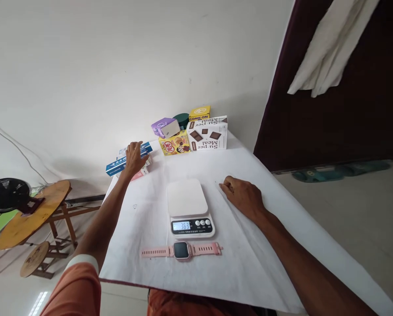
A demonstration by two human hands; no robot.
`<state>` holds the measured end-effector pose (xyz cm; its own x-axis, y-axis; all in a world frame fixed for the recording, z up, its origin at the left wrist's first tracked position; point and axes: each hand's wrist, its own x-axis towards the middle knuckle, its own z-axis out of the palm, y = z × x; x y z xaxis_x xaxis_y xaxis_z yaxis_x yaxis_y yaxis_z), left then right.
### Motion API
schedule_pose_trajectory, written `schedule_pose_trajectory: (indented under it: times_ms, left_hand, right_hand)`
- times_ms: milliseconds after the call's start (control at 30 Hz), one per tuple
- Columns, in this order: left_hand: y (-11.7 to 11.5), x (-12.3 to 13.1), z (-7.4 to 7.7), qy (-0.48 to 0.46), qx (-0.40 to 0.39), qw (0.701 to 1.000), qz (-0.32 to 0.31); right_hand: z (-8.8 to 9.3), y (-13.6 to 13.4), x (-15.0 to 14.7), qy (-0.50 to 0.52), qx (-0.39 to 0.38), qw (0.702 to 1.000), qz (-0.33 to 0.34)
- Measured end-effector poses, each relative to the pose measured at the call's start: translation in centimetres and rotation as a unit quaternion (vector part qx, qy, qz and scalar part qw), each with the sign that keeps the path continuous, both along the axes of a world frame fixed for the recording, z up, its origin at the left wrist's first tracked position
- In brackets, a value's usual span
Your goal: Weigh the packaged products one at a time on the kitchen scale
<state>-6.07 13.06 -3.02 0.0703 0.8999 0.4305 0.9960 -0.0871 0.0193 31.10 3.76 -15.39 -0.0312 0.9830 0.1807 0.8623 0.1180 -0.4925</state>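
My left hand (134, 159) lies over a small pile of boxes at the table's far left, thumb and fingers spread apart. Beneath it is a long blue box (116, 166), with another blue box (146, 148) behind and a pink-and-white box (140, 174) in front; my hand partly hides them. My right hand (244, 195) rests on the table right of the scale, fingers curled in and nothing visible in them. The white kitchen scale (187, 197) has a bare platform and a lit display that seems to read 363. In front of it a pink-strapped smartwatch (181, 250) lies flat.
At the table's back stand a white chocolate-picture box (208, 135), a yellow snack box (174, 144), a purple pack (165, 127), a dark green round lid (181, 119) and a yellow box (199, 112). Left are a black fan (7, 195) and a wooden stool (35, 259).
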Motion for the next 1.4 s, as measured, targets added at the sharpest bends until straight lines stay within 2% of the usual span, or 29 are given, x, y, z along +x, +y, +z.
schedule_pose_trajectory:
  times_ms: [133,233,333,500,633,700,767,833,900,1000,1100,1167,1233,1300,1400]
  left_hand:
    - [6.0,4.3,2.3,-0.035,-0.03,0.998,-0.045]
    - [10.4,6.4,4.2,-0.073,-0.066,0.995,-0.028]
    - [13.4,7.5,5.3,-0.11,-0.12,0.987,0.006]
    - [15.5,7.5,4.8,-0.183,-0.192,0.964,0.033]
    - [15.3,6.3,4.2,-0.253,-0.152,0.955,0.013]
    - [14.1,5.6,4.3,-0.283,-0.112,0.952,-0.008]
    - [11.7,5.0,4.6,-0.283,-0.076,0.955,-0.036]
    - [8.1,4.8,4.9,-0.25,-0.057,0.964,-0.072]
    - [3.4,5.0,4.6,-0.199,-0.063,0.971,-0.113]
    - [-3.8,6.2,2.9,-0.133,-0.119,0.966,-0.185]
    - [-9.3,7.6,0.3,-0.119,-0.181,0.947,-0.239]
    - [-11.3,8.3,-1.2,-0.121,-0.199,0.939,-0.252]
    - [-12.2,8.6,-2.1,-0.123,-0.206,0.937,-0.253]
    - [-12.5,8.6,-2.4,-0.122,-0.216,0.935,-0.252]
    - [-12.5,8.1,-1.9,-0.116,-0.239,0.932,-0.248]
  right_hand:
    - [-0.7,0.2,0.2,0.01,0.01,1.0,0.009]
    - [-1.4,0.3,0.5,0.018,0.032,0.999,0.012]
    - [-2.0,0.3,0.7,0.03,0.051,0.998,0.016]
    - [-2.5,0.3,0.8,0.037,0.071,0.997,0.018]
    - [-2.4,0.3,0.7,0.032,0.068,0.997,0.015]
    - [-2.1,0.3,0.7,0.03,0.06,0.998,0.011]
    - [-1.7,0.3,0.6,0.025,0.046,0.999,0.008]
    - [-1.2,0.2,0.5,0.016,0.029,0.999,0.008]
    - [-0.7,0.1,0.3,0.008,0.014,1.0,0.006]
    - [-0.3,0.0,0.2,-0.002,0.0,1.0,-0.004]
    - [0.0,-0.1,0.0,-0.006,-0.01,1.0,-0.009]
    - [0.2,-0.3,-0.1,-0.009,-0.019,1.0,-0.013]
    - [0.4,-0.4,-0.1,-0.015,-0.027,0.999,-0.017]
    - [0.6,-0.4,-0.2,-0.019,-0.028,0.999,-0.018]
    - [0.5,-0.3,-0.1,-0.018,-0.018,1.0,-0.012]
